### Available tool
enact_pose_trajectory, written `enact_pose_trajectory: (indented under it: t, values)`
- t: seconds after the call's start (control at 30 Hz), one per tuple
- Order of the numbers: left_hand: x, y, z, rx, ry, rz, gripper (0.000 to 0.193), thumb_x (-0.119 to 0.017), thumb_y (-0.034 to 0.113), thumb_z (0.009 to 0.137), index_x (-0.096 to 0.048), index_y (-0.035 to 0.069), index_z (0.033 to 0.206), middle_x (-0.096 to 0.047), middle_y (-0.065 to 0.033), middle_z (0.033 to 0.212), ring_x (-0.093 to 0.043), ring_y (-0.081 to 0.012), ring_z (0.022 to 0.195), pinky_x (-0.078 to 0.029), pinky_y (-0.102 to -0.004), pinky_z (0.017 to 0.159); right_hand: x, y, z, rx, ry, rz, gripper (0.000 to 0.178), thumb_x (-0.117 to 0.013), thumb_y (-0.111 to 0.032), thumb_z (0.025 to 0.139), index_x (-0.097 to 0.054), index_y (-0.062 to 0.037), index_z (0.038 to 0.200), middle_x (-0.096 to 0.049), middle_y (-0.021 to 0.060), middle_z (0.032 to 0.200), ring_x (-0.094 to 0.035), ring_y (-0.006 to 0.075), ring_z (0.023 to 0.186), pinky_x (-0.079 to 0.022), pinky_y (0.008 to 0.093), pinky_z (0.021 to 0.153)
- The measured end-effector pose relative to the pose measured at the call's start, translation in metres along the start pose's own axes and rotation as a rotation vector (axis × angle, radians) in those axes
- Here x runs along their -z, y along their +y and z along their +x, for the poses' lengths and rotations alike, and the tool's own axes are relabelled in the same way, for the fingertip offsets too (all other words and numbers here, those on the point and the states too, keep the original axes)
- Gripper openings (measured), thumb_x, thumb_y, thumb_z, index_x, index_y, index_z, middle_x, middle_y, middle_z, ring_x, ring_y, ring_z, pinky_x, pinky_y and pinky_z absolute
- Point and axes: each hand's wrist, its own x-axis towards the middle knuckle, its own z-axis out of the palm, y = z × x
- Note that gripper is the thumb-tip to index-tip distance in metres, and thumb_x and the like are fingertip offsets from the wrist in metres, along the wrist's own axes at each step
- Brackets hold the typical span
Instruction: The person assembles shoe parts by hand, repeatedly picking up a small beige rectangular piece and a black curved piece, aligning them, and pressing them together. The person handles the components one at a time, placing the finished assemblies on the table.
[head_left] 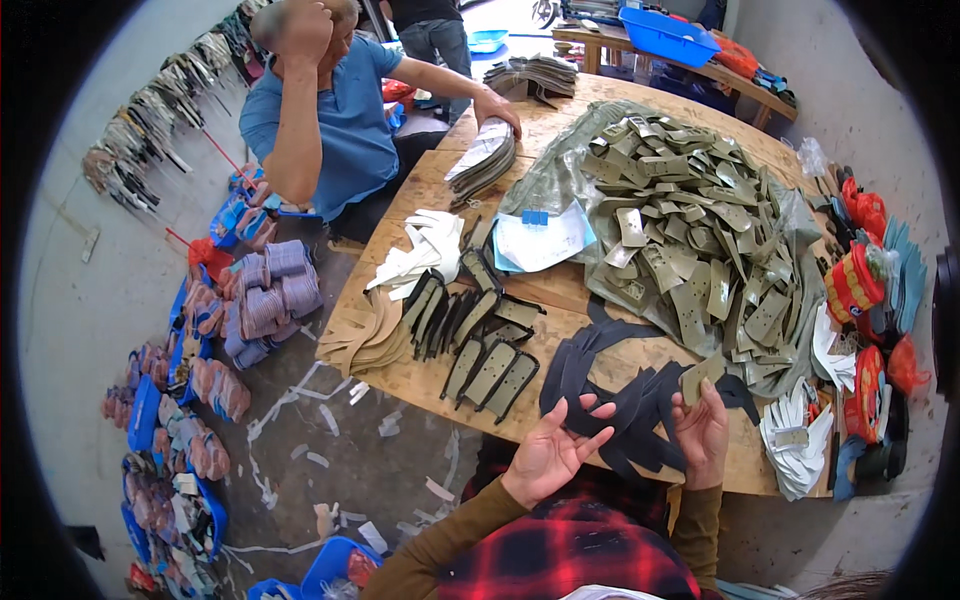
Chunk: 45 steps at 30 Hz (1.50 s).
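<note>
My right hand (704, 438) pinches a small, curved olive-green insole board (702, 378) upright at the table's near edge. Palm up, my left hand (553, 455) is empty beside it, fingers spread. Dark navy fabric strips (585, 365) lie in a loose heap just beyond and between my hands. To their left are several olive boards with black-edged rims (492, 377), some side by side and some stacked. A big pile of bare olive boards (690, 225) with small holes covers a clear plastic sheet (545, 175) farther back.
The wooden table (440, 398) also carries tan curved pieces (365, 335), white strips (425, 250), a paper sheet (543, 240) and white gloves (797, 440). Across its far left corner, a person in blue (345, 130) rests a hand on stacked pieces (484, 165). Blue bins (205, 515) line the left floor.
</note>
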Motion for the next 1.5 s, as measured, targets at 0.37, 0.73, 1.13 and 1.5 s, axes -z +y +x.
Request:
enact_pose_trajectory:
  t: [0.37,0.73,1.13,1.5]
  values:
    - [-0.016,-0.014,0.010,-0.019,0.014,0.146,0.041,-0.039,0.031,0.106,-0.039,0.008,0.140,-0.046,-0.0199,0.142,-0.044,-0.0288,0.135,-0.041,-0.0423,0.113,-0.063,0.003,-0.038,0.246,-0.143,-0.699,0.034,-0.063,0.002,0.088,-0.055,-0.0029,0.120,-0.063,0.0138,0.112,-0.066,0.0236,0.094,-0.056,0.0342,0.075]
    - [-0.012,-0.021,0.009,0.025,0.078,0.163,0.043,-0.036,0.033,0.107,-0.040,0.009,0.143,-0.052,-0.0129,0.138,-0.054,-0.0234,0.124,-0.044,-0.0384,0.107,-0.068,0.026,-0.029,0.502,-0.371,-1.429,0.032,-0.073,-0.003,0.082,-0.059,0.0016,0.111,-0.066,0.0134,0.090,-0.068,0.0250,0.074,-0.053,0.0324,0.062]
    - [-0.009,-0.022,0.008,0.037,0.118,0.179,0.042,-0.035,0.032,0.107,-0.042,0.009,0.142,-0.055,-0.0100,0.133,-0.055,-0.0204,0.120,-0.044,-0.0394,0.107,-0.061,0.030,-0.024,0.546,-0.454,-1.515,0.029,-0.073,-0.006,0.082,-0.058,0.0002,0.105,-0.064,0.0127,0.088,-0.065,0.0280,0.070,-0.050,0.0355,0.058]
    - [-0.009,-0.022,0.008,0.042,0.115,0.184,0.042,-0.035,0.032,0.107,-0.041,0.009,0.142,-0.054,-0.0113,0.133,-0.055,-0.0206,0.121,-0.043,-0.0400,0.108,-0.054,0.034,-0.021,0.633,-0.493,-1.539,0.031,-0.073,-0.006,0.081,-0.056,-0.0012,0.107,-0.064,0.0124,0.088,-0.064,0.0283,0.069,-0.045,0.0371,0.056]
